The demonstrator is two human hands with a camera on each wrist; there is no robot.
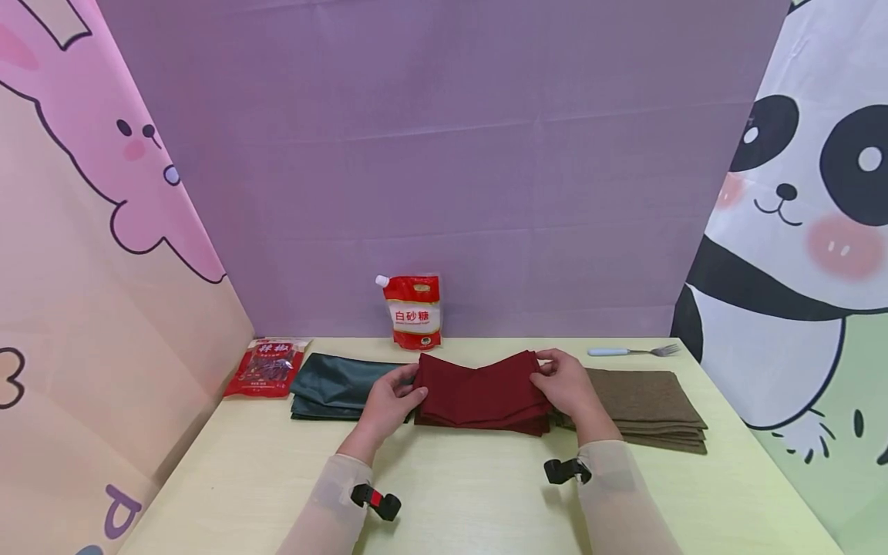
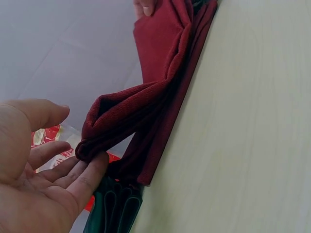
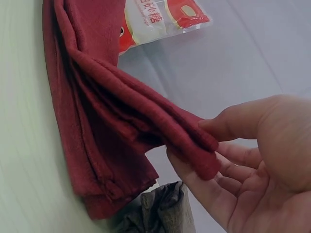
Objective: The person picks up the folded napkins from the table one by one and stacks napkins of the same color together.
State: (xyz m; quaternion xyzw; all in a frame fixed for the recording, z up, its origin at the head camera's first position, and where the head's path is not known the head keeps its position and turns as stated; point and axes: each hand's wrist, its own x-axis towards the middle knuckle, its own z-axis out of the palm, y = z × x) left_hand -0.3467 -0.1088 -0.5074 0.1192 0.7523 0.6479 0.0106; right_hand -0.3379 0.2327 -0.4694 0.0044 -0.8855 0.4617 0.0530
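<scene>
A folded dark red cloth (image 1: 479, 389) lies across the middle of the table, over another dark red folded layer (image 2: 180, 109). Its two ends are raised and its middle sags. My right hand (image 1: 567, 385) pinches the right end between thumb and fingers, clear in the right wrist view. At the left end, my left hand (image 1: 387, 401) has its fingers extended under the fold, and its thumb (image 2: 51, 114) stands apart from the cloth. A dark green folded cloth pile (image 1: 347, 381) is beside my left hand; a brown folded cloth pile (image 1: 648, 401) sits beside my right.
Behind the red cloth, a red and white spouted pouch (image 1: 416, 312) stands near the purple backdrop (image 1: 444, 169). A red packet (image 1: 267, 368) lies at the back left. A fork (image 1: 633, 351) with a pale handle lies behind the brown pile.
</scene>
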